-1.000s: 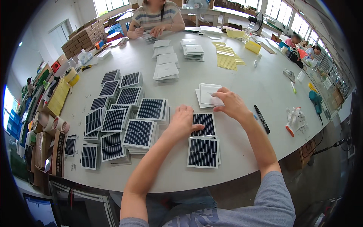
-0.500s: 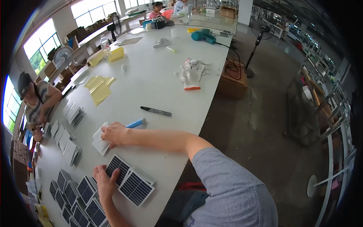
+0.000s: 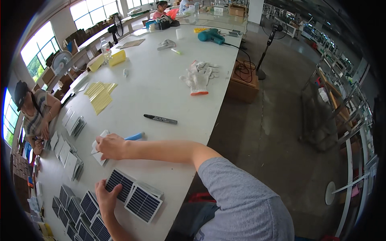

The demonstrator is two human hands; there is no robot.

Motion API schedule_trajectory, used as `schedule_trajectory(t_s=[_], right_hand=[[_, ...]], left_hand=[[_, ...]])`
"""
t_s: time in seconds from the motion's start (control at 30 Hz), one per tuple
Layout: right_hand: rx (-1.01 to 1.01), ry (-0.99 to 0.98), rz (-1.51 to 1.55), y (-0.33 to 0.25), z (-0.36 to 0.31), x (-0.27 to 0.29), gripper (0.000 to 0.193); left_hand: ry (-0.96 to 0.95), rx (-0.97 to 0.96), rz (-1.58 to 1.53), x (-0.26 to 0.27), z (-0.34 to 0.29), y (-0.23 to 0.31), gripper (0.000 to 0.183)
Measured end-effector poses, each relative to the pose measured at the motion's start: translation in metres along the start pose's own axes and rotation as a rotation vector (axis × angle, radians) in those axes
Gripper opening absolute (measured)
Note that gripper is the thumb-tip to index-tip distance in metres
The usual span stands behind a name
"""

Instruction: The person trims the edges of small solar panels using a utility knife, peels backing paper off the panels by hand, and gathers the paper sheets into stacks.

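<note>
My left hand (image 3: 107,196) grips the left edge of a small dark solar panel (image 3: 120,179), thumb on its gridded face. A second small solar panel (image 3: 143,202) overlaps it on a short stack. Above them, my right hand (image 3: 111,147) is closed over a white card-like piece (image 3: 100,158) lying on the table. It seems to hold a slim blue-handled tool (image 3: 134,136): the blue end shows beyond the wrist and a thin tip past the fingertips. The grip itself is hidden. Further right lies a black marker (image 3: 160,119).
More solar panels (image 3: 74,209) lie at lower left, with white-backed stacks (image 3: 70,154) above. Yellow sheets (image 3: 99,97), white gloves (image 3: 200,78) and a teal heat gun (image 3: 211,36) lie farther up the table (image 3: 161,76). A co-worker (image 3: 38,112) sits at the left edge.
My right hand has shifted slightly left and lower, and the thin tip now shows past its fingers. The blue end moved with it. My left hand stays on the panel; the view shifted slightly.
</note>
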State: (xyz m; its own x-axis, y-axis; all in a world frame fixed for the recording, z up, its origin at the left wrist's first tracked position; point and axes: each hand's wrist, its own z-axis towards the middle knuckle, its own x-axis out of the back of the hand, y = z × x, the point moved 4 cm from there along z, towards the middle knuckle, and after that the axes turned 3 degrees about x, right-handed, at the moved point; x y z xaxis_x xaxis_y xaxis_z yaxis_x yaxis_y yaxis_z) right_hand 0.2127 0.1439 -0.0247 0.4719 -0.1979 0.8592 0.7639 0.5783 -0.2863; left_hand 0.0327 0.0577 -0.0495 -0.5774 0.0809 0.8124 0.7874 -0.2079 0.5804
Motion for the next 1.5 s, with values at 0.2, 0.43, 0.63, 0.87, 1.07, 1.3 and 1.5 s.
schedule_trajectory(t_s=[0.2, 0.43, 0.63, 0.87, 1.07, 1.3, 1.5], right_hand=[[0.078, -0.581, 0.372, -0.031, -0.017, 0.012, 0.033], [0.241, -0.116, 0.584, -0.023, -0.006, 0.045, 0.026], [0.148, -0.308, 0.753, -0.043, 0.004, 0.05, 0.033], [-0.164, 0.329, 0.913, -0.008, 0.002, 0.068, 0.018], [-0.274, 0.102, 1.046, -0.016, -0.001, 0.035, 0.021], [0.049, -0.124, 0.605, -0.042, -0.008, 0.033, 0.039], [-0.014, -0.115, 0.511, -0.027, -0.002, 0.038, 0.039]], left_hand=[[0.004, 0.018, -0.24, 0.01, -0.004, 0.018, 0.041], [0.17, -0.025, -1.098, 0.027, -0.003, 0.026, 0.043], [-0.122, 0.139, -1.492, 0.03, -0.033, 0.022, 0.045], [-0.075, 0.289, -1.808, -0.004, -0.023, 0.022, 0.043], [0.007, 0.358, -1.838, 0.008, -0.039, 0.019, 0.037], [-0.11, 0.264, -1.879, 0.005, -0.035, 0.021, 0.04], [-0.178, 0.257, -1.936, -0.003, -0.032, 0.021, 0.058]])
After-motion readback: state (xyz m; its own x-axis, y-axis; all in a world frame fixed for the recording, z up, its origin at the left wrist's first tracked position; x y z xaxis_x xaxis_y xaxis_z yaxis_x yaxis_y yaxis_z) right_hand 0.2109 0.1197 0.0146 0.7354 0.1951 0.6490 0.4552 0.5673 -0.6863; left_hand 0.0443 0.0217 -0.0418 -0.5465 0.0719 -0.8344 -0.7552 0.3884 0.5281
